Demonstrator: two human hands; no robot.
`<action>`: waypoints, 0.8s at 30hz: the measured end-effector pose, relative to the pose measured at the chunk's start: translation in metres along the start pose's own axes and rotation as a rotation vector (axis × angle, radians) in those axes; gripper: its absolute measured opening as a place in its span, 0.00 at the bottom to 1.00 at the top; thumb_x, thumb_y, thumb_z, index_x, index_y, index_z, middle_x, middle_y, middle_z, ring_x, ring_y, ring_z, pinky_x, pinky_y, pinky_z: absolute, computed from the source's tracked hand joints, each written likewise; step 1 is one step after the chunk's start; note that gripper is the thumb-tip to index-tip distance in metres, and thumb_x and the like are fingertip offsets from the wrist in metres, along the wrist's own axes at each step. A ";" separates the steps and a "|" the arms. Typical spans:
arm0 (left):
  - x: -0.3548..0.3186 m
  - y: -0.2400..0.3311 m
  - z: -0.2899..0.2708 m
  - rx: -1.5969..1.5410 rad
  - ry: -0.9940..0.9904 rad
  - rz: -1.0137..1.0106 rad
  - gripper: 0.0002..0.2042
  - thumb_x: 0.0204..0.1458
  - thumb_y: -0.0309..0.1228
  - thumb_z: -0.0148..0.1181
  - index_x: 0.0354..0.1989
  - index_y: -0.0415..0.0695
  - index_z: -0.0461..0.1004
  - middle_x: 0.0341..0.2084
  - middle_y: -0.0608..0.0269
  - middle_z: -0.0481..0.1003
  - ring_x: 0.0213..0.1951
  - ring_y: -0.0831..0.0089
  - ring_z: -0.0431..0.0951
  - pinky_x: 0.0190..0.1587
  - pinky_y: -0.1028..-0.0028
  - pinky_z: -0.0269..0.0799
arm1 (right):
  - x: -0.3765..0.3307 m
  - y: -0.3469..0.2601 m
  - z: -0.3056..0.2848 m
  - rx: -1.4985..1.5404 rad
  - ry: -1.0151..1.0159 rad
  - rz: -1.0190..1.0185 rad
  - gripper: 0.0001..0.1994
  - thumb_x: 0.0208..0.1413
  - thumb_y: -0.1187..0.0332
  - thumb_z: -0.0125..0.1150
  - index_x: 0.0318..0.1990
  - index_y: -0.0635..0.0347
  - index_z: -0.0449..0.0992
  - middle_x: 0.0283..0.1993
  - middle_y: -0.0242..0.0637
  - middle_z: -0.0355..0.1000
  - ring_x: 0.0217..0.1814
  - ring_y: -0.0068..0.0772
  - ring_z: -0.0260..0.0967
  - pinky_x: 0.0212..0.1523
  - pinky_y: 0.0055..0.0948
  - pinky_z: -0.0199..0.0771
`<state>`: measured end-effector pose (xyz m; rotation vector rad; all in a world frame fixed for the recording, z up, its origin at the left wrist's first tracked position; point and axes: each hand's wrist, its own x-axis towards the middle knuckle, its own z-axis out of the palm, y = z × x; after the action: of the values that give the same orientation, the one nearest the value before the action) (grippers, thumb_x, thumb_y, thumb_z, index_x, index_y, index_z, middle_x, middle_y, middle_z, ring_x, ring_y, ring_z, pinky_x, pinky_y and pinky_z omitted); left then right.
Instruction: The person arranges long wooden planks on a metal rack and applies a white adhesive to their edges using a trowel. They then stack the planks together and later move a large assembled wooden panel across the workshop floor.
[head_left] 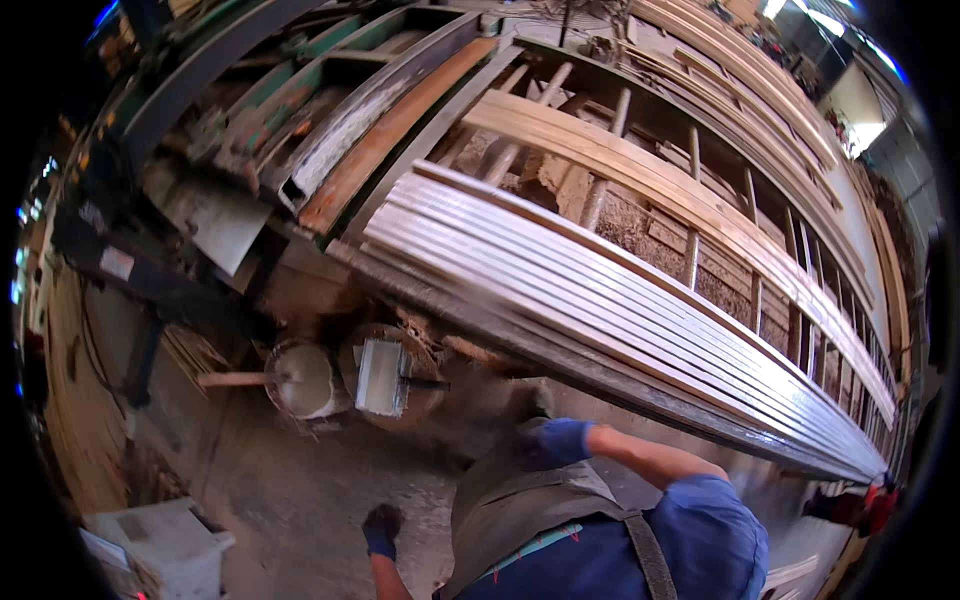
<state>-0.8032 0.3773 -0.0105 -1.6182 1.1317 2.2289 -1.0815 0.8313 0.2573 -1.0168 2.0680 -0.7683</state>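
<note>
- Your left hand point(382, 530) hangs low at the near side above the floor point(320, 490); its fingers are too dark to tell whether they hold anything.
- Your right hand point(560, 443) is at the front of your apron point(490, 500); its grip is blurred, so you can't tell.
- The pale strips point(600, 300) lie side by side on the rollered rack point(693, 258), beyond your right hand; pushing one unevenly could spread the row.
- Another person's hand point(850, 508) is near their right end, so an unannounced shove could pinch it.
- The bucket point(305, 415) stands far left; catching its projecting wooden handle point(235, 379) could spill the pale contents.
</note>
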 end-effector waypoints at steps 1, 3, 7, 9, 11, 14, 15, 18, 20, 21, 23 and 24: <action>0.014 0.033 0.024 -0.008 0.000 0.046 0.15 0.61 0.46 0.51 0.40 0.48 0.77 0.29 0.62 0.77 0.29 0.64 0.78 0.33 0.63 0.75 | -0.027 -0.003 -0.022 0.056 0.016 0.021 0.19 0.61 0.51 0.56 0.50 0.54 0.78 0.46 0.47 0.78 0.46 0.48 0.76 0.50 0.41 0.75; 0.040 0.107 0.072 0.407 -0.020 0.275 0.15 0.62 0.45 0.51 0.41 0.47 0.77 0.29 0.63 0.77 0.29 0.69 0.77 0.33 0.66 0.75 | -0.080 -0.018 -0.096 0.304 0.072 0.082 0.19 0.63 0.53 0.56 0.52 0.56 0.77 0.46 0.45 0.77 0.48 0.42 0.76 0.52 0.38 0.74; 0.030 0.250 0.236 0.129 -0.386 0.452 0.16 0.64 0.44 0.50 0.48 0.47 0.75 0.39 0.64 0.78 0.35 0.69 0.79 0.40 0.70 0.77 | -0.184 0.018 -0.208 0.620 0.532 0.339 0.17 0.63 0.65 0.60 0.57 0.60 0.74 0.46 0.34 0.79 0.46 0.21 0.75 0.52 0.27 0.76; 0.030 0.311 0.250 0.419 -0.489 0.876 0.16 0.64 0.44 0.51 0.49 0.46 0.75 0.41 0.62 0.78 0.40 0.67 0.79 0.42 0.67 0.77 | -0.201 0.049 -0.256 0.425 0.749 0.473 0.14 0.63 0.63 0.60 0.53 0.58 0.77 0.41 0.37 0.80 0.42 0.22 0.76 0.45 0.27 0.77; -0.006 0.370 0.291 0.336 -0.730 0.391 0.17 0.63 0.42 0.53 0.52 0.43 0.74 0.45 0.61 0.78 0.43 0.67 0.80 0.43 0.67 0.78 | -0.223 0.106 -0.274 0.217 0.863 0.406 0.14 0.62 0.61 0.60 0.50 0.58 0.78 0.37 0.39 0.79 0.38 0.23 0.75 0.43 0.27 0.76; -0.119 0.363 0.484 0.464 -0.400 0.889 0.21 0.61 0.45 0.58 0.53 0.40 0.74 0.45 0.61 0.79 0.41 0.73 0.80 0.44 0.74 0.77 | -0.249 0.160 -0.291 0.461 0.765 0.487 0.17 0.65 0.60 0.59 0.53 0.63 0.75 0.37 0.33 0.77 0.38 0.22 0.74 0.41 0.25 0.76; -0.142 0.377 0.497 0.547 -0.345 0.904 0.22 0.61 0.47 0.58 0.53 0.40 0.74 0.43 0.60 0.79 0.40 0.73 0.80 0.43 0.74 0.76 | -0.242 0.170 -0.298 0.558 0.724 0.477 0.17 0.65 0.60 0.59 0.52 0.64 0.75 0.37 0.33 0.77 0.39 0.22 0.74 0.41 0.25 0.76; -0.145 0.415 0.547 0.719 -0.260 0.856 0.27 0.60 0.53 0.57 0.52 0.39 0.75 0.38 0.60 0.80 0.38 0.75 0.79 0.41 0.75 0.75 | -0.225 0.199 -0.313 0.574 0.586 0.533 0.20 0.64 0.53 0.58 0.50 0.63 0.76 0.36 0.34 0.77 0.38 0.23 0.74 0.38 0.25 0.74; -0.095 0.449 0.560 0.791 -0.334 0.864 0.29 0.60 0.56 0.55 0.52 0.40 0.75 0.37 0.62 0.79 0.38 0.73 0.79 0.42 0.74 0.75 | -0.207 0.224 -0.322 0.556 0.447 0.657 0.21 0.64 0.51 0.56 0.48 0.63 0.76 0.36 0.34 0.78 0.38 0.22 0.75 0.37 0.25 0.74; -0.084 0.444 0.589 0.769 -0.397 0.933 0.29 0.60 0.57 0.54 0.51 0.39 0.75 0.35 0.65 0.79 0.38 0.72 0.80 0.43 0.72 0.76 | -0.208 0.235 -0.324 0.547 0.403 0.764 0.22 0.64 0.50 0.55 0.47 0.63 0.77 0.35 0.33 0.78 0.38 0.21 0.75 0.37 0.25 0.74; -0.051 0.461 0.616 1.022 -0.362 0.898 0.29 0.62 0.56 0.51 0.51 0.39 0.75 0.38 0.61 0.79 0.41 0.71 0.80 0.43 0.72 0.75 | -0.192 0.253 -0.338 0.420 0.376 0.810 0.22 0.64 0.50 0.54 0.50 0.61 0.77 0.38 0.37 0.79 0.39 0.28 0.77 0.40 0.31 0.76; -0.018 0.479 0.606 1.144 -0.355 0.909 0.28 0.63 0.55 0.49 0.52 0.38 0.75 0.41 0.59 0.79 0.41 0.70 0.80 0.43 0.71 0.75 | -0.175 0.264 -0.347 0.348 0.347 0.808 0.22 0.64 0.51 0.53 0.51 0.60 0.77 0.40 0.39 0.80 0.39 0.31 0.77 0.41 0.34 0.77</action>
<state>-1.5029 0.4434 0.3094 -0.2272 2.5944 1.3909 -1.3875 1.1825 0.3182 0.1785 2.2487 -0.8455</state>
